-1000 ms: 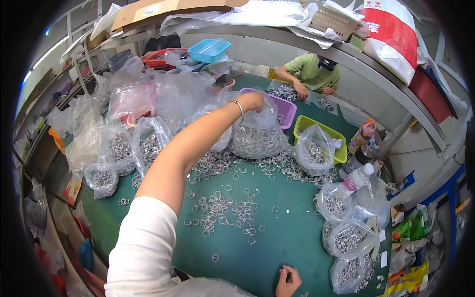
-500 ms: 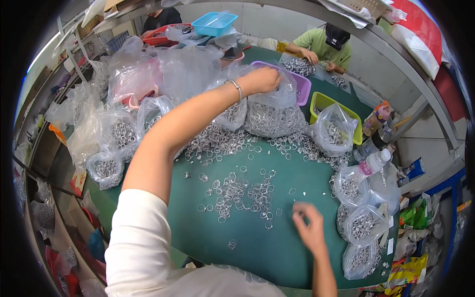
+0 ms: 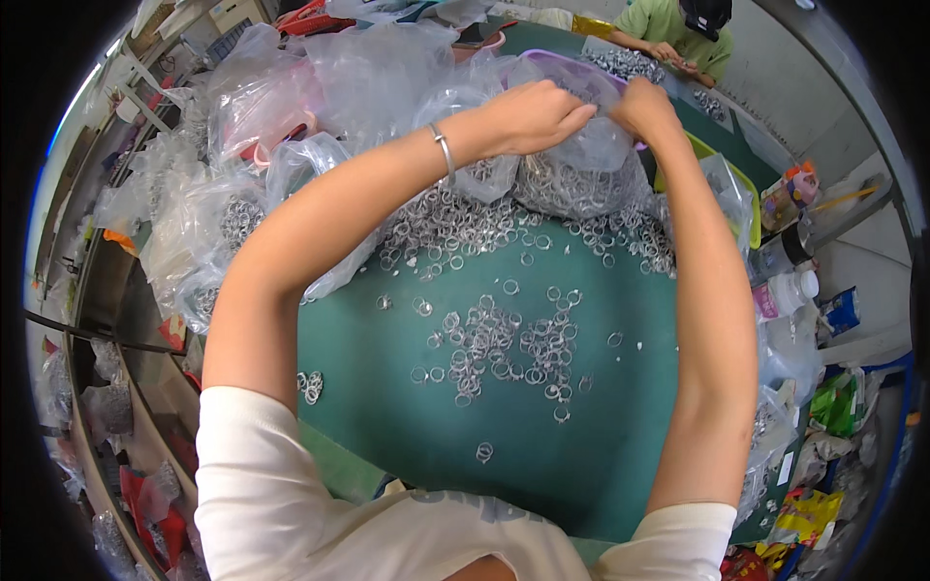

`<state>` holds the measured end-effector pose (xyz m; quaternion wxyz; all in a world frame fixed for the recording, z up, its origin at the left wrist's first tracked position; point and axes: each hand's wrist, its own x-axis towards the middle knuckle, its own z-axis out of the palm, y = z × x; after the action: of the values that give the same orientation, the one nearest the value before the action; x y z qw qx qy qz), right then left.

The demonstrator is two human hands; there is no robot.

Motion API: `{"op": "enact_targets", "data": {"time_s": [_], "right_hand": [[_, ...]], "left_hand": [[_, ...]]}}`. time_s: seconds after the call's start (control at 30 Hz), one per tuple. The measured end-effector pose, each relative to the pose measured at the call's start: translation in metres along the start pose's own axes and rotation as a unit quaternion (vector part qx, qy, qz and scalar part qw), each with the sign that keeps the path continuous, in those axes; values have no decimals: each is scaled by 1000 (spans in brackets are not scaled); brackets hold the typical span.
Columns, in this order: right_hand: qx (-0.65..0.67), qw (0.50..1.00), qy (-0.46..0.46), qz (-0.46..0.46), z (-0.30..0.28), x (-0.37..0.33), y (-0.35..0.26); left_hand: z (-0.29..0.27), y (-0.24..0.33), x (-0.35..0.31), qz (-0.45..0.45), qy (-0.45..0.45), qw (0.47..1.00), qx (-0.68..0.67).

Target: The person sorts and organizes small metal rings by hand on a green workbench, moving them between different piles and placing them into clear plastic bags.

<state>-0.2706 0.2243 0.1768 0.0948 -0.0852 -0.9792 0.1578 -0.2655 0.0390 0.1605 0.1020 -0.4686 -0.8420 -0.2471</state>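
Observation:
Both my arms reach forward over the green table to a clear plastic bag filled with silver rings. My left hand, below a metal bracelet, is closed on the bag's upper left part. At the upper right of the same bag my right hand is closed on its rim; its fingertips are partly hidden. A heap of loose rings lies along the near side of the bags. Closer to me, a smaller scatter of rings is spread on the tabletop.
A purple basin and a yellow-green basin stand behind the bag. More plastic bags crowd the left. Bottles and ring bags line the right edge. A co-worker in green handles small pieces across the table.
My right hand has moved from above the right of the table up to the bag, beside my left hand. My left hand stays at the bag. The view has shifted.

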Motion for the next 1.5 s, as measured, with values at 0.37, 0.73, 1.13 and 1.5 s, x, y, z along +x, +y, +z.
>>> {"op": "enact_targets", "data": {"time_s": [0.37, 0.73, 1.13, 1.5], "right_hand": [[79, 954, 102, -272, -4, -17, 28], [193, 898, 252, -306, 10, -98, 42], [101, 956, -126, -244, 109, -318, 66], [113, 987, 31, -110, 93, -278, 94]], "left_hand": [[7, -18, 9, 119, 44, 988, 90], [15, 48, -57, 101, 152, 983, -34], [111, 123, -275, -107, -105, 988, 40], [111, 108, -271, -130, -22, 991, 20]]}}
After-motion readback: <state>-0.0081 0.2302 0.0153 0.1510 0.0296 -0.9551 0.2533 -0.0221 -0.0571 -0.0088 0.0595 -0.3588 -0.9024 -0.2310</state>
